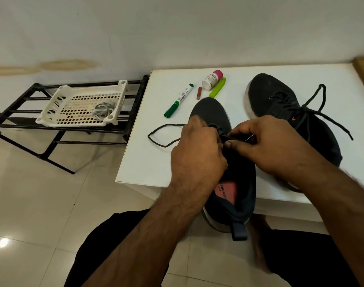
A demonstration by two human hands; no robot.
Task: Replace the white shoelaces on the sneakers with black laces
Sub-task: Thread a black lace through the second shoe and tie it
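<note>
A dark sneaker (213, 112) lies on the white table (148, 162), heel hanging over the front edge, red insole showing. My left hand (195, 148) is curled over its lace area and grips the black lace (162, 134), whose loop trails left on the table. My right hand (268, 143) pinches the other lace end (237, 139) just above the tongue. A second dark sneaker (280, 100) at the right is laced in black and tied. White laces (103, 110) lie in a white basket (52, 112).
A green marker (179, 100), a small brown tube (199, 93), a white bottle with a pink cap (212, 78) and a lime clip (218, 87) lie at the table's back. The basket sits on a black metal rack (133, 104) left of the table. Tiled floor below.
</note>
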